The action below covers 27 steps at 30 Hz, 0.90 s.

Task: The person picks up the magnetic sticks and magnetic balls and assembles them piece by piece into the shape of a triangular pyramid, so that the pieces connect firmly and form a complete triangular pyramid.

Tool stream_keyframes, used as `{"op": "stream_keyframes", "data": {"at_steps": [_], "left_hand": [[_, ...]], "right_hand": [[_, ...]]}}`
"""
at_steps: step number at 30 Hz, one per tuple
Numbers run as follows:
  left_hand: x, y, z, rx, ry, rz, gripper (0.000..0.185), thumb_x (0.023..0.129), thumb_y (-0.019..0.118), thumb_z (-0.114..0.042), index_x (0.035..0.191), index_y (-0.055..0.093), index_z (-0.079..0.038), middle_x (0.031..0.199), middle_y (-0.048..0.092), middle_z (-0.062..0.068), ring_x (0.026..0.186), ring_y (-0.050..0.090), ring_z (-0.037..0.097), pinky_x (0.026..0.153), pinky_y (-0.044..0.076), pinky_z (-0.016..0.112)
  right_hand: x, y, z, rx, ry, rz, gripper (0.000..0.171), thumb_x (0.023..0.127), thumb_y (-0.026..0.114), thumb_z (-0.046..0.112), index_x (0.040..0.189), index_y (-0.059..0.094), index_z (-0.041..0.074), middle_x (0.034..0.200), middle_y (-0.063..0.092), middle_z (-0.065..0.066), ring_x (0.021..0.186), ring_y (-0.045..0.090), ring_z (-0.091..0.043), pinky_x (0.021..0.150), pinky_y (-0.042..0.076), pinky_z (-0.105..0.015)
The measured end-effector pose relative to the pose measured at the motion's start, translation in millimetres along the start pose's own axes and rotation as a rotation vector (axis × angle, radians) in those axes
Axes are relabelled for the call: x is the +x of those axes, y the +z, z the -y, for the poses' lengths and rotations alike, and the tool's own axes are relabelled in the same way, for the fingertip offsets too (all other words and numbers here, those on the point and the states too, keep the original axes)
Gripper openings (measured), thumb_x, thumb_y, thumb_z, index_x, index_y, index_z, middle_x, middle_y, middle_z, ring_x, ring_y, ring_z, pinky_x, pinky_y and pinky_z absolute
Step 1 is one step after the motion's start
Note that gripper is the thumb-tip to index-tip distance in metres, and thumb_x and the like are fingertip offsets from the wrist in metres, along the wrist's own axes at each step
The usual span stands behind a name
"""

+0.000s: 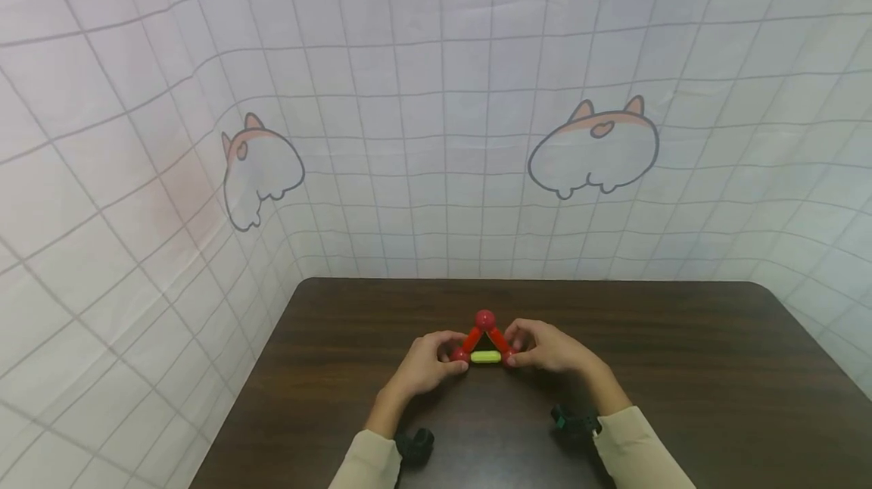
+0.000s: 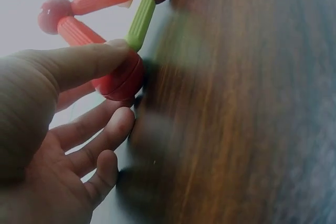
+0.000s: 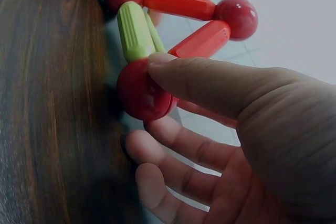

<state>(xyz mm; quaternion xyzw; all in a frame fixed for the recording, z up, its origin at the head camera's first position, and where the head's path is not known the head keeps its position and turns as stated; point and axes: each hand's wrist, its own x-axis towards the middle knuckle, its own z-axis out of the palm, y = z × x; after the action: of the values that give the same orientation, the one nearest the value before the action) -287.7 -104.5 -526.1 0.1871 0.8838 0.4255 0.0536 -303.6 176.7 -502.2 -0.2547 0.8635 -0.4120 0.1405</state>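
Red and green: the toy was a little triangle frame [image 1: 485,343] made of three red balls, two red sticks and one green stick [image 1: 486,356], standing upright near the middle of the dark wood table [image 1: 681,368].
Where it sat: green stick along the bottom just above the tabletop, top ball [image 1: 485,318] pointing up, well back from the near edge.
Left hand: left hand [image 1: 429,362] was pinching the bottom-left ball [image 2: 122,80], thumb laid over the top of it, other fingers curled loosely underneath.
Right hand: right hand [image 1: 545,347] did the same thing on the bottom-right ball [image 3: 140,90], thumb tip pressed on it, fingers cupped below.
Why held like that: my guess is a corner in each hand kept the frame from tipping flat, since it only stood on that one edge.
Containers: none that I could see, nothing was sitting in anything.
Background: white grid cloth with cartoon cat shapes [image 1: 593,147] hung behind and to the sides of the table.
Sleeves: beige cuffs, with dark wrist straps [image 1: 575,421] showing.
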Motion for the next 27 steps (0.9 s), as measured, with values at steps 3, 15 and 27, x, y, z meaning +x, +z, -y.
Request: {"op": "stream_keyframes", "data": {"at_steps": [3, 15, 27], "left_hand": [[-0.7, 0.2, -0.2, 0.013, -0.007, -0.013, 0.044, 0.089, 0.081, -0.024, 0.131, 0.068, -0.015, 0.101, 0.067, 0.000, 0.074, 0.057, 0.011, 0.060, 0.046, 0.026], [-3.1, -1.2, 0.1, 0.001, -0.010, 0.000, 0.043, 0.092, 0.078, -0.024, 0.133, 0.067, -0.015, 0.107, 0.067, 0.003, 0.073, 0.056, 0.011, 0.056, 0.045, 0.026], [-0.2, 2.2, -1.2, 0.032, -0.007, -0.032, 0.043, 0.091, 0.078, -0.024, 0.132, 0.068, -0.015, 0.111, 0.068, 0.003, 0.074, 0.057, 0.009, 0.060, 0.046, 0.026]], "right_hand": [[-0.5, -0.5, -2.0, 0.013, 0.004, 0.004, 0.030, 0.092, 0.077, 0.021, 0.115, 0.063, 0.008, 0.096, 0.063, -0.008, 0.074, 0.060, -0.019, 0.061, 0.052, -0.033], [-2.8, 0.0, -2.4, 0.032, 0.029, -0.001, 0.028, 0.093, 0.076, 0.019, 0.115, 0.063, 0.007, 0.096, 0.064, -0.008, 0.078, 0.061, -0.020, 0.063, 0.053, -0.035], [-2.8, -0.4, -5.4, 0.042, 0.043, -0.010, 0.029, 0.094, 0.074, 0.020, 0.117, 0.062, 0.007, 0.095, 0.065, -0.008, 0.075, 0.060, -0.017, 0.062, 0.052, -0.031]]}}
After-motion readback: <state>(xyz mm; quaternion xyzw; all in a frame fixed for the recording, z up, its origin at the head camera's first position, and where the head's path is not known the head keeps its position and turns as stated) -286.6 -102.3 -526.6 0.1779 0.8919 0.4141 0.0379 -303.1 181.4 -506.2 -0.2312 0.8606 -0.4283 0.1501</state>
